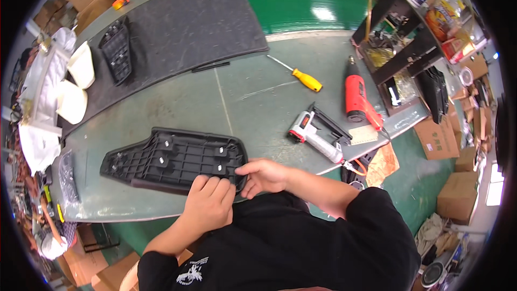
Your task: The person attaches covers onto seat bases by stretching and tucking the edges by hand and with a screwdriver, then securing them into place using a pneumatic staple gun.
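Observation:
A black motorcycle seat (177, 157) lies upside down on the green workbench, its ribbed plastic underside facing up and its narrow end to the left. Curled fingers of my left hand (209, 202) press on its near rim, close to the right end. My right hand (266, 177) grips the rounded right end, thumb on the rim and the other fingers lower at the edge. What the left fingertips pinch there is hidden. A grey staple gun (315, 134) with a black magazine lies to the right, beyond my right hand.
A yellow-handled screwdriver (307, 80) and a red heat gun (356, 94) lie farther back. Another ribbed black seat piece (116, 54) rests on a dark mat (188, 21) at the far left, beside white curved pieces (71, 101). A black shelf rack (398, 64) stands at the right.

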`<state>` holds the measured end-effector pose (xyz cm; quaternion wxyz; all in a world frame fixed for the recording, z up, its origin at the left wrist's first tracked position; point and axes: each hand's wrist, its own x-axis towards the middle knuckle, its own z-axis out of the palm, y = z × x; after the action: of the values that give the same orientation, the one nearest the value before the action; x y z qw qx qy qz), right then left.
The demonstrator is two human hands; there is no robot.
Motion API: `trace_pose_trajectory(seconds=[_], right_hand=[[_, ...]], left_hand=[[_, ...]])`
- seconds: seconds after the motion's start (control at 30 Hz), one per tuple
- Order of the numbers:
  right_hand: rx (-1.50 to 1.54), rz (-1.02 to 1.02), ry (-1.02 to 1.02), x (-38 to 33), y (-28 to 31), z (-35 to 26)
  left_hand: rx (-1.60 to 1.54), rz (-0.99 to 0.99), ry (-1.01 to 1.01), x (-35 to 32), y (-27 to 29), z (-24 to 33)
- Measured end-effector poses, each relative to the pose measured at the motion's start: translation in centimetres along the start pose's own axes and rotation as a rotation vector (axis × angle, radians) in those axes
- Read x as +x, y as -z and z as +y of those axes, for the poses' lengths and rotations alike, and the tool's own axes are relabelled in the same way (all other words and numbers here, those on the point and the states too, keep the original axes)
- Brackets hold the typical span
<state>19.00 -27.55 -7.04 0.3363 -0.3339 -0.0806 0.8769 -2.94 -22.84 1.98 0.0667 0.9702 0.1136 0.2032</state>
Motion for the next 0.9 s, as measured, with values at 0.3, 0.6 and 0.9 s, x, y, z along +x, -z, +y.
trace_pose_trajectory(seconds=[0.3,0.6,0.9], right_hand=[[0.185,-0.021,0.466,-4.0,-0.3,-3.3],[0.136,0.412,1.282,-4.4,4.1,-16.4],[0.448,0.542,1.821,2.8,8.6,-38.0]], left_hand=[[0.218,0.400,-0.098,-1.0,-1.6,-0.6],[0.045,0.236,0.342,-7.3,-7.1,-3.4],[0.051,0.188,0.466,-8.6,-6.7,-2.8]])
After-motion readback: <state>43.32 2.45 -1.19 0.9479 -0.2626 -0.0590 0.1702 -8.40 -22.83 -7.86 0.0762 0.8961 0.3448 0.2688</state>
